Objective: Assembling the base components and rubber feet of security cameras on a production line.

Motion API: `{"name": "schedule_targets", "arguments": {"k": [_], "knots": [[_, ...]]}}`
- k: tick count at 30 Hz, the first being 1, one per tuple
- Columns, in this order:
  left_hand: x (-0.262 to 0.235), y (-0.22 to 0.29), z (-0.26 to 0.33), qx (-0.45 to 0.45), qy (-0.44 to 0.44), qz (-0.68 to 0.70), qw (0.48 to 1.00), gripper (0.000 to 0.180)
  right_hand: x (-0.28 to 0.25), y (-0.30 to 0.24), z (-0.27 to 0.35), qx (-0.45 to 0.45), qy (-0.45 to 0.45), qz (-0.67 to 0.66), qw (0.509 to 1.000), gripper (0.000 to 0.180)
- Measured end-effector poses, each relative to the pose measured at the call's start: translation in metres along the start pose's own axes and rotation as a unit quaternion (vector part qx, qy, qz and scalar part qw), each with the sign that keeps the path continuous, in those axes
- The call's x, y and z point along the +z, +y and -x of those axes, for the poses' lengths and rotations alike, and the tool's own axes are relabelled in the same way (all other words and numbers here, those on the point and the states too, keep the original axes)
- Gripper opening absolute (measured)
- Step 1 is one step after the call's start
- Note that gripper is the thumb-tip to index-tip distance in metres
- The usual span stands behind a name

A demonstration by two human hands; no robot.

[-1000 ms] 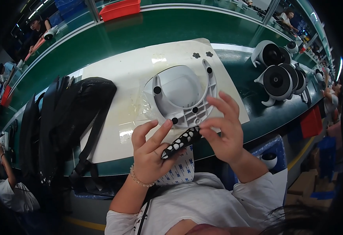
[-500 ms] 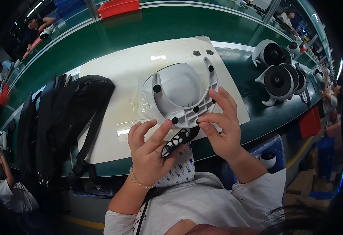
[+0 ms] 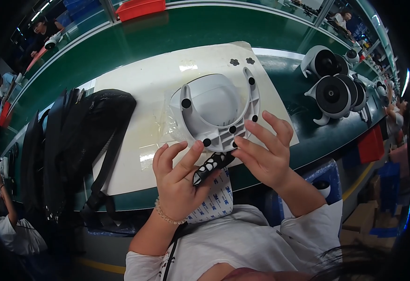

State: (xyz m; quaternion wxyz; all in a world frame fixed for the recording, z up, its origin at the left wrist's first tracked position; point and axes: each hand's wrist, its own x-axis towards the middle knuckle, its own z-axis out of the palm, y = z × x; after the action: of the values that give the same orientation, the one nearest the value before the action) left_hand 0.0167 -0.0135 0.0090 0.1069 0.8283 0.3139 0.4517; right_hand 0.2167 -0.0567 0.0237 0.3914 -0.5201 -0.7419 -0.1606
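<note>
A white plastic housing point(image 3: 213, 96) lies on the pale work mat, its ribbed, two-pronged base facing up. Round black pads point(image 3: 186, 103) sit on the prongs and ribs. My left hand point(image 3: 179, 180) is closed on a curled sheet of adhesive pads point(image 3: 210, 167), black with pale oval holes, its blue-printed white backing hanging below. The left index fingertip touches the housing's near edge beside a pad. At that edge, further right, my right hand point(image 3: 268, 159) has thumb and index around a small round black pad point(image 3: 234, 144); its other fingers are spread over the rib edge.
Clear plastic film point(image 3: 167, 119) lies left of the housing. Black mesh bags point(image 3: 90, 126) with straps cover the left side. White-and-black rounded devices point(image 3: 331, 95) stand at the right. Two dark flower-shaped pieces point(image 3: 242, 61) lie on the mat's point(image 3: 134, 84) far corner. A red bin point(image 3: 141, 8) is behind.
My right hand's thumb and index have shifted slightly left and closer to the housing's near edge, and its outer fingers have lowered. The left hand stays nearly still.
</note>
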Motion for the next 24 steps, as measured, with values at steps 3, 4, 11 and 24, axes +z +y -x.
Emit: {"name": "schedule_targets", "arguments": {"k": [3,4,11,24], "knots": [[0.000,0.001,0.001,0.005,-0.006,0.005,1.000,0.021,0.003,0.006,0.002,-0.067,0.021,0.089,0.994,0.020],[0.000,0.002,0.001,0.006,-0.006,0.006,1.000,0.021,0.004,0.008,0.002,-0.103,0.041,0.133,0.985,0.021],[0.001,-0.003,0.005,0.021,0.008,0.000,1.000,0.022,-0.005,0.001,-0.004,0.021,-0.023,-0.041,0.999,0.021],[0.001,-0.006,0.004,0.041,0.005,0.038,0.998,0.021,0.016,0.041,-0.034,0.334,-0.025,-0.571,0.749,0.077]]}}
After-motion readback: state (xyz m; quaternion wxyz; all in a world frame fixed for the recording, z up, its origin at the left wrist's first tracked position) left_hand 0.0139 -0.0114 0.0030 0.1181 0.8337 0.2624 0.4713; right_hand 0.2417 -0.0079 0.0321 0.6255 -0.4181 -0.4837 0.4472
